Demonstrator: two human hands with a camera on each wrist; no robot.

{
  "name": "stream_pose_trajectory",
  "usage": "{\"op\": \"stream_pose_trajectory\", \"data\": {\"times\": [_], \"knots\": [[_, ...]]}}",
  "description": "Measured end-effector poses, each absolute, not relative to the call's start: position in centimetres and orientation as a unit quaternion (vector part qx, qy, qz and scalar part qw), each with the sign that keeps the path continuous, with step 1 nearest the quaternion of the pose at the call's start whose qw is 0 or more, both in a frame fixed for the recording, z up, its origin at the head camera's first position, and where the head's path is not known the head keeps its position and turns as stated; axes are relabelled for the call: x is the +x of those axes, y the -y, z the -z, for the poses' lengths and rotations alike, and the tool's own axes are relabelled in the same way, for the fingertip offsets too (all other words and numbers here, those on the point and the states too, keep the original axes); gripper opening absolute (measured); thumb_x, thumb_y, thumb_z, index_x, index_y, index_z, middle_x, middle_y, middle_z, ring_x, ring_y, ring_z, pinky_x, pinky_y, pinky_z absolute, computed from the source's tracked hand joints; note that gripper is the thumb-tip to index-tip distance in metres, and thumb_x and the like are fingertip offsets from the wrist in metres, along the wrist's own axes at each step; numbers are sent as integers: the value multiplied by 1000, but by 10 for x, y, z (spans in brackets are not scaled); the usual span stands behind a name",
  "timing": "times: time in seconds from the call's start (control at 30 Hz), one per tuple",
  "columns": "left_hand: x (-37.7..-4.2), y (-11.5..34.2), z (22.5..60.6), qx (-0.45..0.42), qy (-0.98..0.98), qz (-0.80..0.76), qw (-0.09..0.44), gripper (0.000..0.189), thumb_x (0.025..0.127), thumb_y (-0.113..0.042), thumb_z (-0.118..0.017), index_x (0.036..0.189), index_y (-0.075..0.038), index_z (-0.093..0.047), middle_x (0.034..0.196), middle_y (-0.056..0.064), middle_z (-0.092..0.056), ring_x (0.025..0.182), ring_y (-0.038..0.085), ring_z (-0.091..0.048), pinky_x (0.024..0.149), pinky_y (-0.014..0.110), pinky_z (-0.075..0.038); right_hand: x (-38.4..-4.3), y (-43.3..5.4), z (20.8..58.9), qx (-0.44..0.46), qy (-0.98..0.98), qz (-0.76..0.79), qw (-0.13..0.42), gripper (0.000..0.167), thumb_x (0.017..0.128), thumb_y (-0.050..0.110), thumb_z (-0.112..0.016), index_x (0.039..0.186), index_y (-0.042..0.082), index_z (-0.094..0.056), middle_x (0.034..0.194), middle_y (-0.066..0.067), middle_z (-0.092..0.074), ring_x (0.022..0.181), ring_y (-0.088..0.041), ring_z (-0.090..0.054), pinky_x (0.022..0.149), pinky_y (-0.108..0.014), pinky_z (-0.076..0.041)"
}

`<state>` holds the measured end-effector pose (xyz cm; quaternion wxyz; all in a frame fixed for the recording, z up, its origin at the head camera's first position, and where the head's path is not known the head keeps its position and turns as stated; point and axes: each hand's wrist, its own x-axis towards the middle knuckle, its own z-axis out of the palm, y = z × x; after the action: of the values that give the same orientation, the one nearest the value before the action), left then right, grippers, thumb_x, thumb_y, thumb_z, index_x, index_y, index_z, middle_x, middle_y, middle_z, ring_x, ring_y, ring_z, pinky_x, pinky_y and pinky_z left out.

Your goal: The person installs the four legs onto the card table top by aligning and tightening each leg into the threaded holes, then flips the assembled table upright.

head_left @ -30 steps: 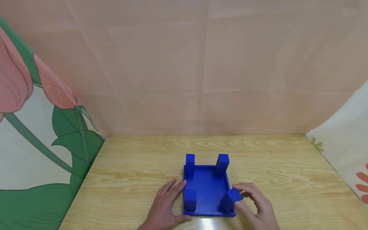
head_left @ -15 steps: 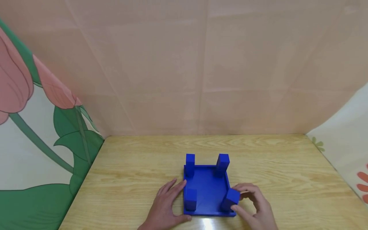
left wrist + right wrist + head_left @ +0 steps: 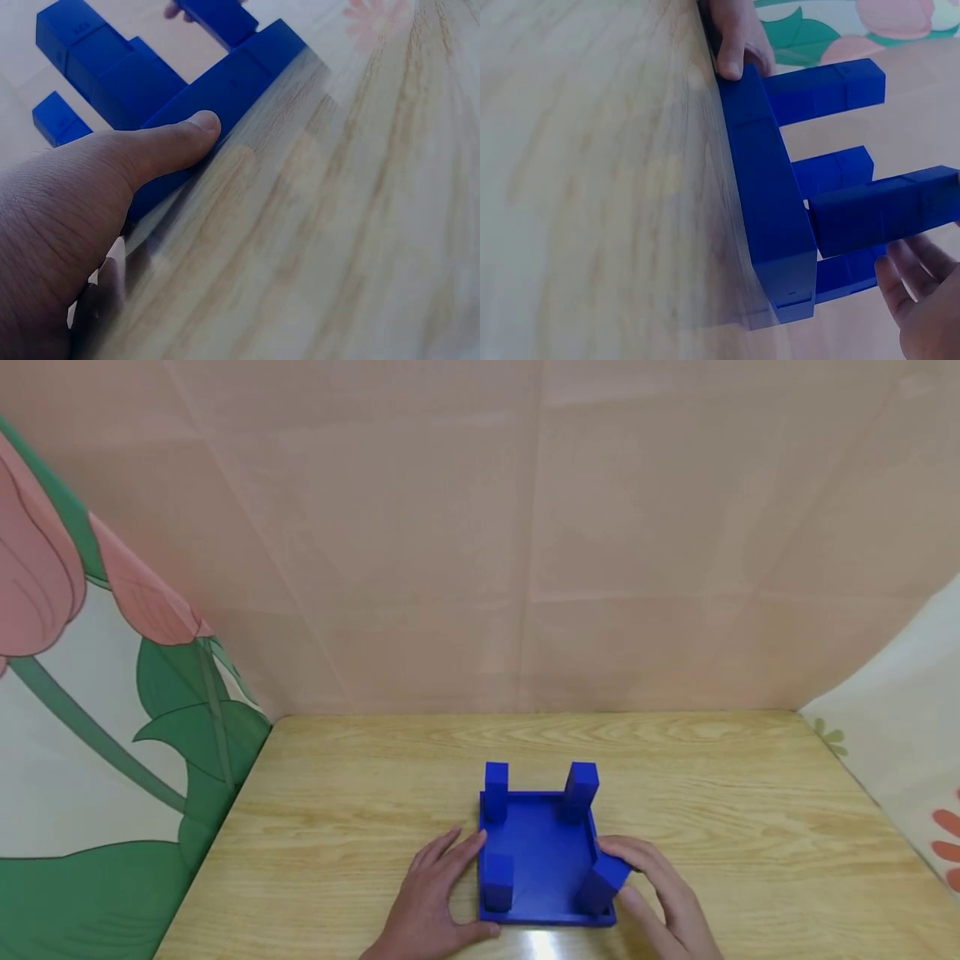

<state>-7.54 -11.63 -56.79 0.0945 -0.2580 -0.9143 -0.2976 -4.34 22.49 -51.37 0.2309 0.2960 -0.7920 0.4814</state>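
Observation:
A square blue tray with a low rim (image 3: 547,920) lies on the wooden table, with an upright blue post at each corner. My left hand (image 3: 431,902) holds its near-left corner, fingers along the left side and thumb (image 3: 176,146) against the front wall. At the near-right corner, a blue post (image 3: 604,885) leans out to the right, its top turned askew to the tray. My right hand (image 3: 667,893) pinches this post near its top between fingers and thumb. In the right wrist view, the post's foot (image 3: 829,225) stands at a slant to the rim, and its seating inside is hidden.
The other posts stand near-left (image 3: 498,881), far-left (image 3: 497,789) and far-right (image 3: 581,789). Wooden tabletop (image 3: 337,810) extends around the tray. A pinkish cloth (image 3: 450,568) hangs behind, with flower-printed cloth (image 3: 202,718) on the left.
The near-right post has twisted and shifted its lean slightly as my right fingers changed their hold near its top. The left hand and the tray stay almost still.

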Motion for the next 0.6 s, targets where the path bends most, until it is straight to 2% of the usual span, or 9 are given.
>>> {"op": "stream_pose_trajectory", "data": {"times": [0.13,0.33,0.43,0.6], "knots": [[-75,117,568,-254,916,298,88,118,70,-69,-97,170,-31,-47,167,-12,-55,157,30,-48,118,63,-49,-47,-224,517,307,768,-500,255,58,84,-24,-71,140,-11,-65,140,-17,-68,133,-13,-62,107,-16,-48],[-75,117,568,-253,916,299,86,118,71,-70,-97,170,-31,-47,167,-12,-55,157,31,-48,118,63,-49,-50,-224,520,285,761,-512,278,60,73,-17,-92,128,-8,-70,128,-14,-72,119,-9,-67,94,-15,-54],[-75,117,568,-254,915,301,84,117,71,-70,-96,170,-31,-47,167,-13,-55,157,30,-48,118,63,-49,-50,-223,520,278,756,-521,283,59,71,-17,-94,124,-9,-69,123,-12,-72,114,-8,-68,92,-15,-56],[-75,117,568,-255,916,298,87,117,72,-71,-96,170,-30,-47,167,-13,-55,157,30,-48,118,62,-49,-47,-222,515,256,761,-536,263,67,64,-31,-88,124,-11,-67,123,-2,-71,108,-5,-68,89,-15,-57]]}}
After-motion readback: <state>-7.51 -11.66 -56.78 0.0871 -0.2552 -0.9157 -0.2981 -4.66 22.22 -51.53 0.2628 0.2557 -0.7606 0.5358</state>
